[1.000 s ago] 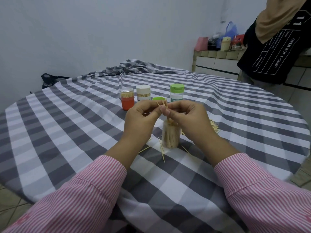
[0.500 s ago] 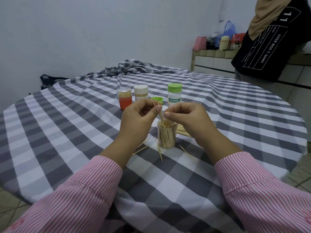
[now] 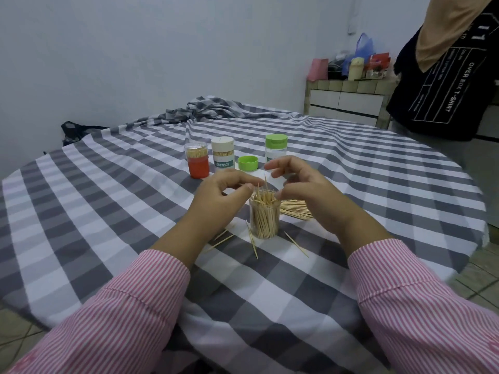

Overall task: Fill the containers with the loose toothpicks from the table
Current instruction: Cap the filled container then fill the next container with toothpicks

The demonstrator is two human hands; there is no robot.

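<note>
A clear container (image 3: 264, 221), packed with upright toothpicks, stands on the checked tablecloth between my hands. My left hand (image 3: 216, 201) is at its left rim, thumb and forefinger curled together on the tips of the toothpicks that stick out. My right hand (image 3: 305, 190) hovers at the right rim with its fingers spread and lifted, the thumb near the rim. A heap of loose toothpicks (image 3: 295, 209) lies just behind and right of the container, partly hidden by my right hand. Several single toothpicks (image 3: 252, 241) lie scattered in front.
Behind stand a red container (image 3: 196, 164), a white-capped container (image 3: 222, 155), a green-capped container (image 3: 276, 145) and a loose green lid (image 3: 248, 163). A person in a black shirt (image 3: 442, 85) stands at the table's far right. The table edge (image 3: 483, 233) curves close on the right.
The bundle of toothpicks that both hands held above the container has gone down into it. My right hand has let go and spread its fingers.
</note>
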